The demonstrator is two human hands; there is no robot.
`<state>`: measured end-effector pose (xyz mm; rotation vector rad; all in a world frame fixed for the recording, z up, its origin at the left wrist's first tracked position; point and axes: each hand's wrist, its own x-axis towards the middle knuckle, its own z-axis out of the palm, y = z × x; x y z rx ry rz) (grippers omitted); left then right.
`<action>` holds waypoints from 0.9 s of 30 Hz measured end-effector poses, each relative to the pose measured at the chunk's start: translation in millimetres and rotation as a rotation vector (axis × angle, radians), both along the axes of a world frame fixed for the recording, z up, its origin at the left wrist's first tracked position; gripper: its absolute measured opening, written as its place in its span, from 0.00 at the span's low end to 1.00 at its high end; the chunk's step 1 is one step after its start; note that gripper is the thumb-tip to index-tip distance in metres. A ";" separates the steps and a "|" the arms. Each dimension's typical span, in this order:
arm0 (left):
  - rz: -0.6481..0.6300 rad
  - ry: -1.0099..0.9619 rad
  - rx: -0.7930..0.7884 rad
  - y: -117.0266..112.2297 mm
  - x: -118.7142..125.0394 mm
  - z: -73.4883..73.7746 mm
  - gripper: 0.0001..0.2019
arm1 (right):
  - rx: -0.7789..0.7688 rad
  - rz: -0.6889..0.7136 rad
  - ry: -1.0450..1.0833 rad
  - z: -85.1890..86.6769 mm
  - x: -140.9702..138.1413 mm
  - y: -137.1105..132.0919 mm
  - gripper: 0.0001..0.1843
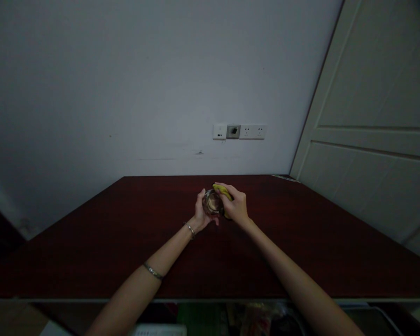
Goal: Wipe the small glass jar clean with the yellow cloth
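Over the dark red table, my left hand (202, 215) is wrapped around a clear glass jar (213, 201) from its left side and below. The jar is tilted so that its round end faces me. My right hand (236, 205) pinches a yellow cloth (222, 189) and presses it against the jar's upper right rim. Part of the cloth hangs below the right fingers and is mostly hidden by them. Two bracelets circle my left wrist and forearm.
The table (143, 242) runs back to a pale wall with a row of sockets (240, 131). A white panelled door (371, 130) stands at the right. Below the table's front edge lie a green item (201, 319) and several other things in shadow.
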<state>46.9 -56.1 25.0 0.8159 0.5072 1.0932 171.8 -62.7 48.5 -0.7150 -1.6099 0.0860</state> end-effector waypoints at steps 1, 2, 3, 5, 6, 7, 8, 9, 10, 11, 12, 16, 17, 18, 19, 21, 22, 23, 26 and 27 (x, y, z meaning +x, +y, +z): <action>-0.011 -0.006 -0.008 -0.5 0.1 0.5 0.28 | -0.005 0.001 0.021 -0.7 -0.4 -1.3 0.13; -0.022 -0.017 -0.015 -0.9 0.1 1.0 0.28 | -0.010 0.002 0.039 -1.1 -0.9 -2.3 0.13; -0.033 -0.033 -0.021 -1.2 0.0 1.4 0.29 | -0.014 0.003 0.054 -1.4 -1.5 -3.0 0.13; -0.056 -0.071 -0.031 -1.3 -0.5 1.8 0.30 | -0.025 0.003 0.078 -1.4 -2.5 -3.8 0.13; -0.068 -0.089 -0.036 -1.1 -0.7 1.9 0.30 | -0.030 0.003 0.088 -1.4 -2.9 -3.9 0.13; -0.077 -0.105 -0.041 -0.8 -1.0 1.8 0.31 | -0.032 0.003 0.096 -1.4 -3.0 -3.9 0.13; -0.084 -0.118 -0.045 -0.4 -1.4 1.8 0.31 | -0.034 0.003 0.102 -1.6 -2.8 -4.0 0.13; -0.088 -0.128 -0.048 0.1 -1.8 1.8 0.32 | -0.035 0.001 0.103 -2.1 -2.3 -3.9 0.13; -0.090 -0.136 -0.049 0.7 -2.3 2.1 0.32 | -0.035 -0.004 0.101 -3.0 -1.6 -3.8 0.13; -0.087 -0.147 -0.047 1.4 -3.0 2.6 0.33 | -0.032 -0.014 0.097 -4.1 -0.6 -3.8 0.12; -0.078 -0.159 -0.043 2.3 -4.0 3.4 0.32 | -0.029 -0.025 0.089 -5.5 0.5 -3.7 0.12; -0.016 -0.194 -0.014 6.9 -10.0 7.8 0.32 | 0.009 -0.035 0.014 -11.9 4.2 -4.3 0.13; -0.008 -0.195 -0.006 8.0 -11.6 8.8 0.32 | 0.025 -0.032 -0.011 -13.3 4.5 -4.6 0.13; -0.005 -0.194 0.000 8.9 -13.1 9.5 0.32 | 0.045 -0.032 -0.035 -14.4 4.6 -4.9 0.14; -0.004 -0.192 0.003 9.6 -14.4 10.1 0.31 | 0.068 -0.037 -0.060 -15.4 4.5 -5.2 0.15; 0.002 -0.189 0.000 10.0 -15.8 10.9 0.31 | 0.120 -0.050 -0.113 -16.8 4.3 -5.3 0.17; 0.006 -0.189 -0.003 9.9 -16.0 11.3 0.31 | 0.147 -0.055 -0.139 -17.3 4.4 -5.2 0.18; 0.011 -0.190 -0.007 9.6 -16.0 11.7 0.31 | 0.174 -0.060 -0.162 -17.9 4.7 -4.8 0.19; 0.014 -0.187 -0.013 8.8 -15.2 13.0 0.32 | 0.236 -0.067 -0.211 -19.6 6.8 -3.3 0.22; 0.016 -0.186 -0.015 8.8 -15.0 13.3 0.32 | 0.256 -0.066 -0.224 -20.0 7.7 -2.8 0.23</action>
